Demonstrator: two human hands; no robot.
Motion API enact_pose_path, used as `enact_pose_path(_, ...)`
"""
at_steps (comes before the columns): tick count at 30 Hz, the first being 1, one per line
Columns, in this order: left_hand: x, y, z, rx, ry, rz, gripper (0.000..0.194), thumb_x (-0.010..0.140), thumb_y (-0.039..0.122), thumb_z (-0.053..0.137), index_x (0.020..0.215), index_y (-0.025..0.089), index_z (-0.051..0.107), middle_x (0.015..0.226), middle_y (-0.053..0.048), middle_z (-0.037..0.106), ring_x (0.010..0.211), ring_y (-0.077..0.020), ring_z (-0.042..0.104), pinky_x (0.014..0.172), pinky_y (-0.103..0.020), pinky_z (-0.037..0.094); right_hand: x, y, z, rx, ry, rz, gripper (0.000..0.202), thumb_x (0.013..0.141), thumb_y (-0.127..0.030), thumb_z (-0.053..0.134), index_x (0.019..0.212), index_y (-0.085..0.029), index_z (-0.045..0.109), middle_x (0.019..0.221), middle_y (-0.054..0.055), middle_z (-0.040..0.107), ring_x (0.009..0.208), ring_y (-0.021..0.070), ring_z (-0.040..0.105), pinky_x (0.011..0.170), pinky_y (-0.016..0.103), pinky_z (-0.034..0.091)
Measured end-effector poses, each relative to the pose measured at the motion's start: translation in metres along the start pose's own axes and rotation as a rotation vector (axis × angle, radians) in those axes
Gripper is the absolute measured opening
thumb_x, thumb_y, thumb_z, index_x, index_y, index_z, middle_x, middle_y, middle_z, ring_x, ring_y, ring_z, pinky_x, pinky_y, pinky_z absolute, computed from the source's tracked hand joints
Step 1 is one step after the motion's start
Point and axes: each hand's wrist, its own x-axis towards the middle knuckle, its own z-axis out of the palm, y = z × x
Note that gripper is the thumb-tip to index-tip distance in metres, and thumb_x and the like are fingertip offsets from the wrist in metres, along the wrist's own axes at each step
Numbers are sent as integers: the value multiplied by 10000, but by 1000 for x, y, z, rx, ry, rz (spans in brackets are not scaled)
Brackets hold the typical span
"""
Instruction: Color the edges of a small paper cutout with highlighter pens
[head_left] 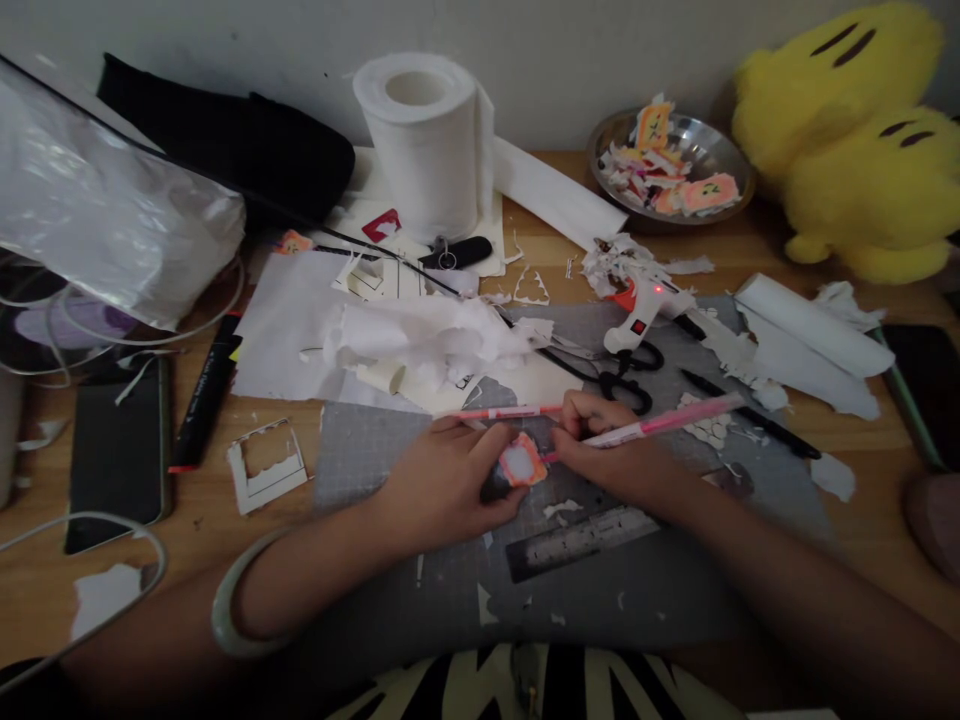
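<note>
Between thumb and fingers, my left hand (450, 475) pinches a small square paper piece (523, 461), white in the middle with a pink and orange border. My right hand (611, 450) grips a pink marker pen (660, 418), its tip touching or very close to the right edge of the piece. An orange-pink pen (499, 411) lies just beyond my hands, partly behind my left fingers. Below them a ruler (581, 542) rests on the grey cutting mat (420, 600), among small paper scraps.
Behind my hands are black-handled scissors (626, 378) and a white glue gun (645, 315) with a red light. A tissue roll (424, 150), a metal bowl (667, 170) of coloured paper pieces and yellow plush toys (862, 150) stand at the back. Phones (120, 450) lie at both sides.
</note>
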Motion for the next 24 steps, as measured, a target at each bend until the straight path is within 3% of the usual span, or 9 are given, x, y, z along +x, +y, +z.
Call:
enact_pose_path(9, 1, 1, -1, -10, -7, 7, 326, 763, 377, 482, 1002, 156, 490, 800, -45, 634, 769, -203, 589, 769, -354, 424, 0, 1, 0, 13, -46, -10, 253, 674, -139, 504, 553, -199, 290, 527, -71, 304, 478, 68, 279, 432, 195, 226)
enact_pose_path(14, 1, 0, -1, -20, -31, 26, 298, 767, 354, 480, 1019, 196, 488, 808, -23, 636, 778, -202, 596, 763, -360, 421, 0, -1, 0, 77, 37, 27, 226, 759, -263, 509, 619, -203, 341, 554, -69, 350, 476, 66, 313, 431, 189, 251)
enact_pose_path(18, 0, 0, -1, -24, -12, 21, 302, 760, 350, 489, 1011, 183, 494, 793, -23, 636, 773, -200, 602, 765, -365, 423, 0, 0, -1, 26, -64, -47, 246, 723, -188, 527, 584, -196, 323, 555, -67, 332, 490, 63, 296, 430, 183, 236)
enact_pose_path(22, 0, 0, 0, -21, 3, 29, 323, 753, 353, 500, 1016, 166, 491, 779, -29, 637, 768, -201, 605, 768, -365, 426, 0, 1, -1, 38, 3, -30, 221, 750, -211, 510, 610, -198, 339, 563, -65, 339, 488, 63, 304, 434, 184, 247)
enact_pose_path(24, 1, 0, 0, -19, 4, 28, 315, 751, 349, 501, 1009, 169, 491, 804, -35, 639, 785, -206, 601, 766, -365, 427, 0, 2, -1, 23, -47, -51, 225, 743, -213, 524, 607, -195, 346, 578, -61, 352, 502, 65, 315, 444, 185, 259)
